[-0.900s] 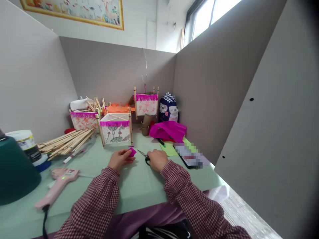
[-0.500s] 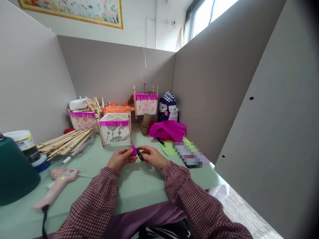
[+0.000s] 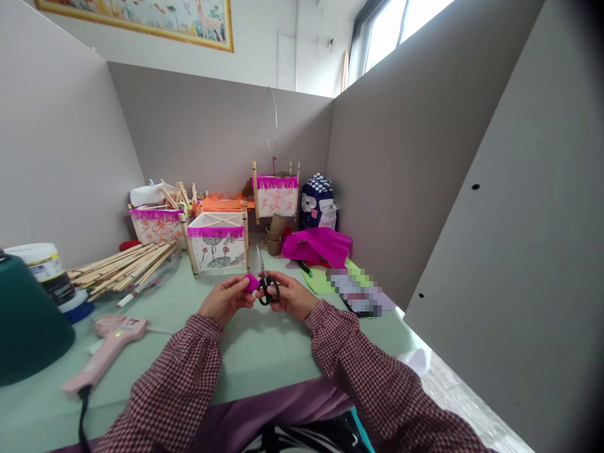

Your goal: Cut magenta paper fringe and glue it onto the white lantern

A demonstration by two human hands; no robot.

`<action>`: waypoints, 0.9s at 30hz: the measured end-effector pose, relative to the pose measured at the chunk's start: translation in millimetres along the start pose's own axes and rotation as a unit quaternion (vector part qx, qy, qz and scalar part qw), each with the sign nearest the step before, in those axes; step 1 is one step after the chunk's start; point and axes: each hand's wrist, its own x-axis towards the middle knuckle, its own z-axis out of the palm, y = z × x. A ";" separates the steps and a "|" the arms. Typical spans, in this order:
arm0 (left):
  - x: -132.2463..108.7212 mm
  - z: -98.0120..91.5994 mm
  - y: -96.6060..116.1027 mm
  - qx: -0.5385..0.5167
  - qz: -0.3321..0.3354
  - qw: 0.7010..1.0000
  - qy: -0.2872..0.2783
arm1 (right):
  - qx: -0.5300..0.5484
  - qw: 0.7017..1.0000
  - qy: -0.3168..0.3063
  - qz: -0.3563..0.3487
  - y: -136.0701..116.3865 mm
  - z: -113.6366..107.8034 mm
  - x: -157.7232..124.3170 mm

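Note:
Between the thumb and fingers of my left hand is a small piece of magenta paper, folded or bunched. My right hand grips black-handled scissors, their blades pointing up and away from me, just right of the paper. Just beyond my hands stands a lantern-like stick frame with a drawn white panel and a magenta fringe along its top. A larger magenta sheet lies crumpled behind my right hand.
To the left lie a pink glue gun, a bundle of wooden sticks and a dark green container. Two more fringed frames, one of them a lantern, stand at the back. A blurred phone rests at right, near the grey partition.
The scissors have turned in my right hand, so the blades and finger loops now show clearly. My left hand has shifted slightly left with the magenta paper.

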 end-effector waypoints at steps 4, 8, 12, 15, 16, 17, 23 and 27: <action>1.3 -0.1 0.2 0.001 0.032 0.997 0.068 | -0.065 0.996 0.045 -0.032 2.9 -1.9 3.5; 3.8 -1.7 -1.8 0.014 0.035 0.994 0.106 | -0.234 0.959 0.155 -0.035 14.3 -8.7 11.2; 6.1 -4.2 -4.1 0.009 0.027 0.992 0.126 | -0.471 0.848 0.233 -0.063 22.3 -13.4 11.4; 7.2 -4.7 -5.5 0.006 0.023 0.993 0.119 | -0.589 0.765 0.255 -0.058 22.7 -14.3 8.1; 7.4 -4.5 -5.8 0.004 0.023 0.993 0.116 | -0.613 0.745 0.257 -0.053 22.1 -14.2 7.2; 7.6 -4.2 -6.1 0.001 0.023 0.993 0.116 | -0.627 0.733 0.258 -0.056 21.3 -13.9 6.6; 7.2 -2.4 -5.6 -0.007 0.023 0.989 0.145 | -0.642 0.722 0.253 -0.059 19.7 -13.7 7.5; 7.3 -3.4 -5.2 -0.013 0.031 0.987 0.159 | -0.587 0.773 0.223 -0.089 22.9 -15.6 9.4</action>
